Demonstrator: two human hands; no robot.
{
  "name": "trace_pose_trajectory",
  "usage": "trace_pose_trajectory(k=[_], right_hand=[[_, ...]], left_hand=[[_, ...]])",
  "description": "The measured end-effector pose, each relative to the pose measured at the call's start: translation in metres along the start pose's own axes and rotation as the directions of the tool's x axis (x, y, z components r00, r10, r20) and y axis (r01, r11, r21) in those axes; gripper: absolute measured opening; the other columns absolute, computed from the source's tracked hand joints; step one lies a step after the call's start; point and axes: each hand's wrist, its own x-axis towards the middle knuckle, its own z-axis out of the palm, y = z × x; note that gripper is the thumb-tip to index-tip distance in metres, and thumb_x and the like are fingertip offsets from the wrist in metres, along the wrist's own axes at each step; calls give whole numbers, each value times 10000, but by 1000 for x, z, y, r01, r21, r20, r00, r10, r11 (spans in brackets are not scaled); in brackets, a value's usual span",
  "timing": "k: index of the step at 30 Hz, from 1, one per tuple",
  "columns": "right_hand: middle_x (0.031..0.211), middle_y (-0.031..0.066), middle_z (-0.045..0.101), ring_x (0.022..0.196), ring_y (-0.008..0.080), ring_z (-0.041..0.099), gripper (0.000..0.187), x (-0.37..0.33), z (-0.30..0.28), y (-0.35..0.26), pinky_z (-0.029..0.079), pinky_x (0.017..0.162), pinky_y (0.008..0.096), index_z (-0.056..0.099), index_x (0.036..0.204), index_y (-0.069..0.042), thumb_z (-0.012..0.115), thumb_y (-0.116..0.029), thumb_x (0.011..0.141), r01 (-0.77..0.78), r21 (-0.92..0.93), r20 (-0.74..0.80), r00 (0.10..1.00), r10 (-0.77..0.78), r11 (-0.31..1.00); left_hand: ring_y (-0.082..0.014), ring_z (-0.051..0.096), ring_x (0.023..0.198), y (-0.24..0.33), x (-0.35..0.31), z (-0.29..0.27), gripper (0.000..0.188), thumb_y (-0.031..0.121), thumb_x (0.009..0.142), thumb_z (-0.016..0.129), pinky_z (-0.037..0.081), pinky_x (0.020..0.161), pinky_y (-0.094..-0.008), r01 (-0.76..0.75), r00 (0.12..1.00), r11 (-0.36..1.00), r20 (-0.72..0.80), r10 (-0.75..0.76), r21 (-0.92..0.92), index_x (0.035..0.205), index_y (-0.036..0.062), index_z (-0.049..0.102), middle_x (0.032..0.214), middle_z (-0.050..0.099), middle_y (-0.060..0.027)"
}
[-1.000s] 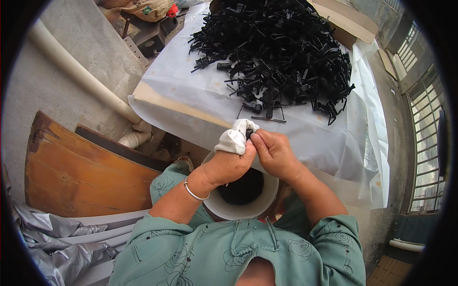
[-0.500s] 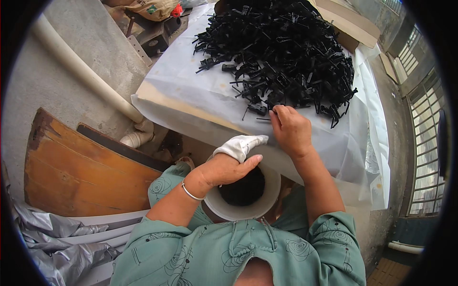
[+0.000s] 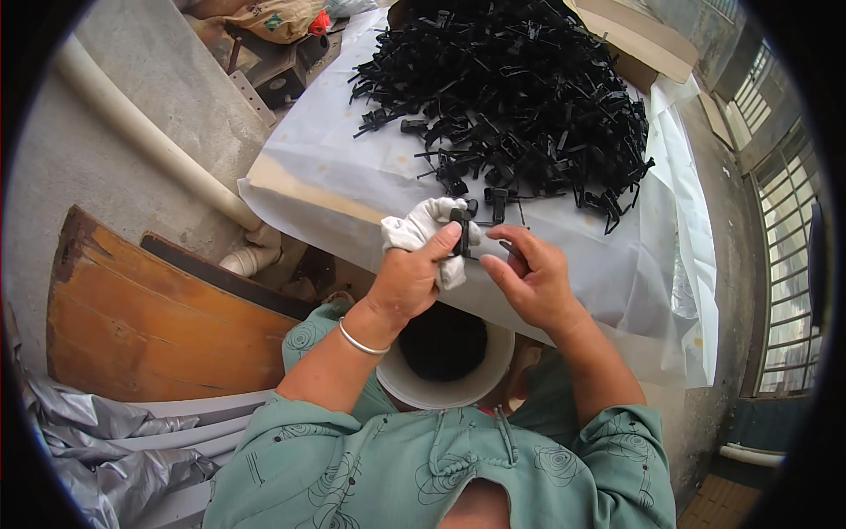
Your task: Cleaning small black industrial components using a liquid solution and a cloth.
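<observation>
We find a table under a translucent sheet (image 3: 317, 150), with a large heap of black plastic parts (image 3: 511, 97) on it. Below the near edge, a white bucket (image 3: 394, 381) with dark contents stands between the wearer's knees.

We note the chief change: half a second ago the right hand (image 3: 539, 275) was at the heap's near edge; now it is back beside the left hand (image 3: 412, 278). A black part (image 3: 460, 231) now shows in the left hand, off the heap, so we judge one piece is in hand for working.

We record the left hand closed on it, thumb pressing from above, against a white glove (image 3: 407, 231) covering the fingers. The right hand faces it from just beside, half-spread, thumb and forefinger parted, other fingers curled. A small dark sliver (image 3: 510, 249) shows at those fingers; we cannot tell whether it is gripped.
</observation>
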Motion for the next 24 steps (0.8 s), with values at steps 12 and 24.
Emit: trace_pose_trajectory(k=[12,24], right_hand=[[599,86,501,498,152,417,197,6,8,14,382,488,284,518,732,0,607,-139,840,-70,151,-40,996,76,986],[613,-10,468,598,74,393,262,-2,31,22,364,539,245,538,748,7,485,-173,931,-137,251,116,987,110,958]], left_hand=[[-48,506,649,-13,-10,14,320,26,853,526,448,549,-193,-99,995,794,49,87,599,1161,-34,461,825,569,-31],[-231,591,747,-23,-10,6,315,63,792,558,482,713,-301,-386,835,203,246,493,900,1084,-51,532,855,606,-144]])
